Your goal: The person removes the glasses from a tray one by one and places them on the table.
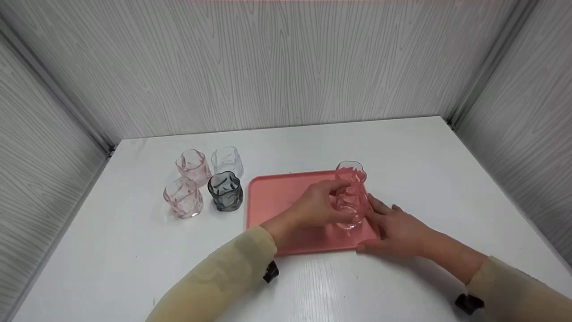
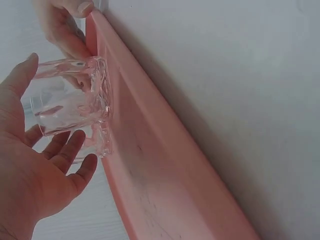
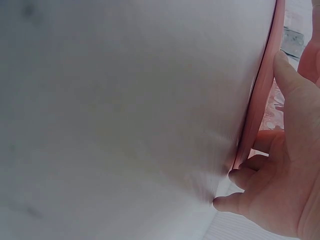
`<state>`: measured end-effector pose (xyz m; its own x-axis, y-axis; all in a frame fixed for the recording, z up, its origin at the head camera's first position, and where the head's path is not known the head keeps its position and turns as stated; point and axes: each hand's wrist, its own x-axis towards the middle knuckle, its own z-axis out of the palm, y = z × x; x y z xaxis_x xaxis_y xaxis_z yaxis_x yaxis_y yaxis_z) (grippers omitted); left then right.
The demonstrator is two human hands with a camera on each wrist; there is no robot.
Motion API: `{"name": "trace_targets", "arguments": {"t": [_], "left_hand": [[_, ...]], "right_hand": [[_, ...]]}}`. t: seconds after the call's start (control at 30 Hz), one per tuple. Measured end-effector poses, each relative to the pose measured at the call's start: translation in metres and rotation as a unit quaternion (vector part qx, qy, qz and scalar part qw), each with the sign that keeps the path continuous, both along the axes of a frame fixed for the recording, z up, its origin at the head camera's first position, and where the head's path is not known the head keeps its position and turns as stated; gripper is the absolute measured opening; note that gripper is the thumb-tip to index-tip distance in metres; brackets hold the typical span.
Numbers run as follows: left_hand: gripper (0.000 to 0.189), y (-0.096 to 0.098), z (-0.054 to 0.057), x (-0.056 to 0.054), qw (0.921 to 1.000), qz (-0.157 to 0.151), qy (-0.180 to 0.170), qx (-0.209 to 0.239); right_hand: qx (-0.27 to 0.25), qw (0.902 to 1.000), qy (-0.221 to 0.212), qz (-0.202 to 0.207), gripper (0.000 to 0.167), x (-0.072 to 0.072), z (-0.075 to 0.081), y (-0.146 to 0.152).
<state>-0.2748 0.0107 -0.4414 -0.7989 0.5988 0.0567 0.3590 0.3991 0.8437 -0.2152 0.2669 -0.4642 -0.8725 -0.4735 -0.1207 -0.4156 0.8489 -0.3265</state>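
At the right end of the pink tray (image 1: 279, 190) stand two clear wavy glasses, the front glass (image 1: 348, 217) and the back glass (image 1: 351, 170). My left hand (image 1: 319, 203) reaches around the front glass, thumb on one side and fingers on the other. In the left wrist view the fingers are spread loosely about that glass (image 2: 65, 112), whose thick base sits on the tray. My right hand (image 1: 397, 230) rests against the tray's front right corner. Its thumb lies at the front edge, its fingers along the right edge (image 3: 257, 112).
Left of the tray stand two pale pink glasses, the rear pink glass (image 1: 193, 167) and the front pink glass (image 1: 184, 199), with a clear glass (image 1: 227, 162) and a dark grey glass (image 1: 226, 192). Grey panelled walls (image 1: 286, 67) enclose the white table (image 1: 98, 232).
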Motion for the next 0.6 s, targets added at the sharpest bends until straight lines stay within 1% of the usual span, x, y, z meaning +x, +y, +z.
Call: {"name": "trace_targets", "arguments": {"t": [0.13,0.23,0.43,0.6], "left_hand": [[0.089,0.003,-0.0007,0.0012,1.0,0.003,0.003,-0.006],[0.089,0.0043,-0.0004,0.002,0.9999,0.006,-0.006,-0.007],[0.087,0.0055,-0.0012,0.0033,0.9997,0.009,-0.022,0.004],[0.082,0.0059,-0.0041,0.0039,0.9997,0.007,-0.013,0.021]], "right_hand": [[-0.002,1.0,0.007,0.003,0.115,0.0002,-0.0006,0.0004],[-0.001,1.0,0.005,0.0,0.114,0.0003,-0.0013,0.0011],[-0.007,1.0,0.006,-0.003,0.112,-0.0007,-0.0039,0.0025],[-0.008,1.0,0.004,-0.003,0.111,-0.0018,-0.0047,0.0021]]}}
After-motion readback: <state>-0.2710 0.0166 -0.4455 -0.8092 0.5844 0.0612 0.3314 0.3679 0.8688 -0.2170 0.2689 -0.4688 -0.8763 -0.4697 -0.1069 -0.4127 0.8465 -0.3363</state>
